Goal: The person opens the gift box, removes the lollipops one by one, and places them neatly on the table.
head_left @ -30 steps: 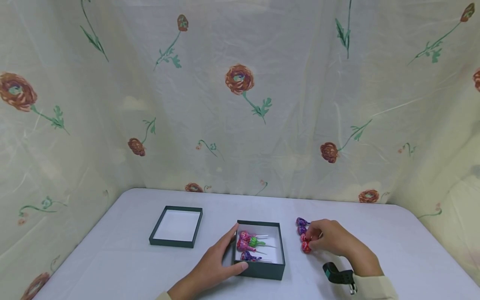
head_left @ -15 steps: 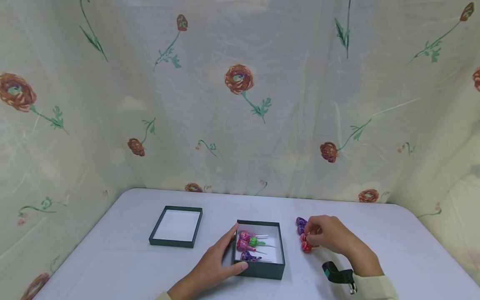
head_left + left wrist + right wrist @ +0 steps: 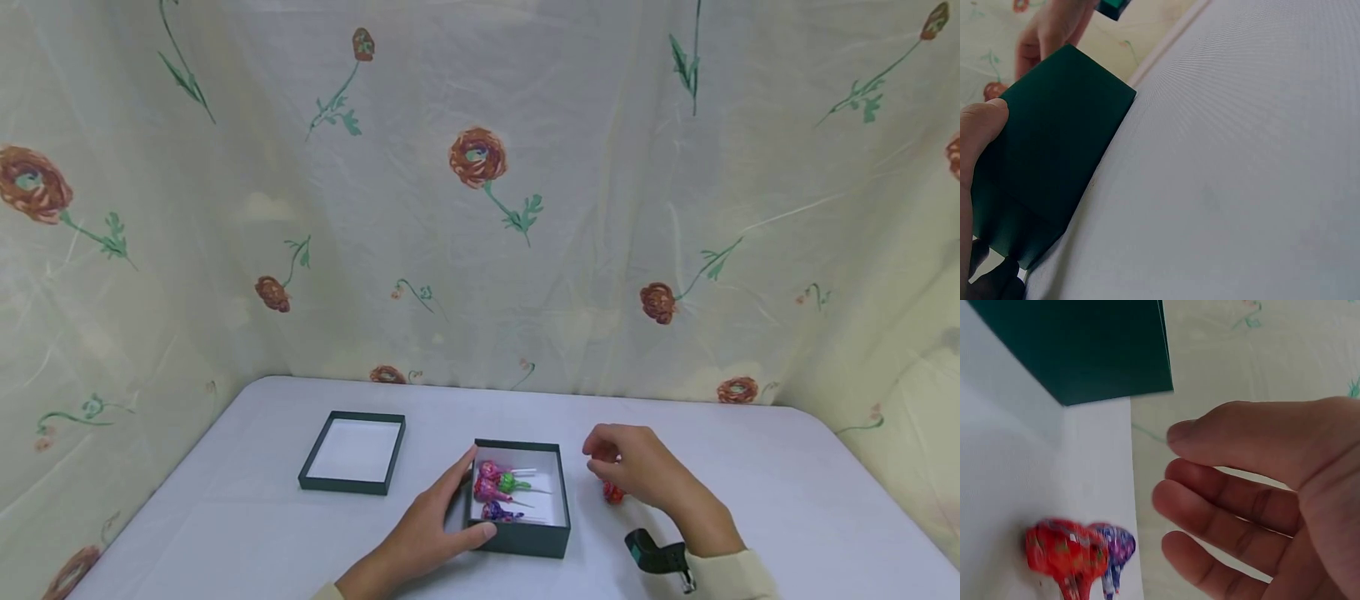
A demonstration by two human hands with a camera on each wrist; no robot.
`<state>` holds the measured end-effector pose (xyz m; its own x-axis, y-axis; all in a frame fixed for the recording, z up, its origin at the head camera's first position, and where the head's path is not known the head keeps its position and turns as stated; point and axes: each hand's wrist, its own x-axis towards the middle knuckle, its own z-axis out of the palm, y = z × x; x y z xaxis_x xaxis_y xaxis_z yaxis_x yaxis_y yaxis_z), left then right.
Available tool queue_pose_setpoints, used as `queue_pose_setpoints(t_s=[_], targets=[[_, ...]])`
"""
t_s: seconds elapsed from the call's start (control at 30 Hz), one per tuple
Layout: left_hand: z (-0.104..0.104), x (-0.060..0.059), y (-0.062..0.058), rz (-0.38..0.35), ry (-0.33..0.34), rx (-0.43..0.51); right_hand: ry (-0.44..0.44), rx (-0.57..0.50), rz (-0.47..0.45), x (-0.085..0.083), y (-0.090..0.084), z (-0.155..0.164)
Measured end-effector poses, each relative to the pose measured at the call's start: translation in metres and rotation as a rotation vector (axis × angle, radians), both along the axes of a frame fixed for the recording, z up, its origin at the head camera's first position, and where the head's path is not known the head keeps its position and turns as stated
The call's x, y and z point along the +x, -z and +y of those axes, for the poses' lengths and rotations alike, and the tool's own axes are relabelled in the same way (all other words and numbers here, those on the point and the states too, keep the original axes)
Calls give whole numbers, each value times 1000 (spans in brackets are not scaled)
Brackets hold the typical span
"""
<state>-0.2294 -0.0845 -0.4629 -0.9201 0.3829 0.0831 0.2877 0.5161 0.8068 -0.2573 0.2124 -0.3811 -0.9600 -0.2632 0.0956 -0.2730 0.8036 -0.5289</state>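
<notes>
From the head view, the left hand clasps the dark green box near the table's front edge, steadying it, with wrapped lollipops lying inside. The left wrist view shows its thumb pressed to the box wall. In the right wrist view, the right hand hovers, fingers loosely spread and empty, above the red lollipop and purple lollipop right of the box

Dark green box, red lollipop beside purple one, rose-patterned cream curtain
</notes>
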Motion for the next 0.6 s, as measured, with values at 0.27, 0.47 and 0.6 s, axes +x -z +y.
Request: queue_pose_setpoints(t_s=[0.27,0.47,0.6], targets=[[0,0,-1,-10,-5,-7,-37,0,77,7,-7,-23],[0,-1,-1,-14,-8,-16,-94,4,156,6,-1,-40],[1,-1,-1,-17,-2,-6,-128,-1,197,6,3,-49]])
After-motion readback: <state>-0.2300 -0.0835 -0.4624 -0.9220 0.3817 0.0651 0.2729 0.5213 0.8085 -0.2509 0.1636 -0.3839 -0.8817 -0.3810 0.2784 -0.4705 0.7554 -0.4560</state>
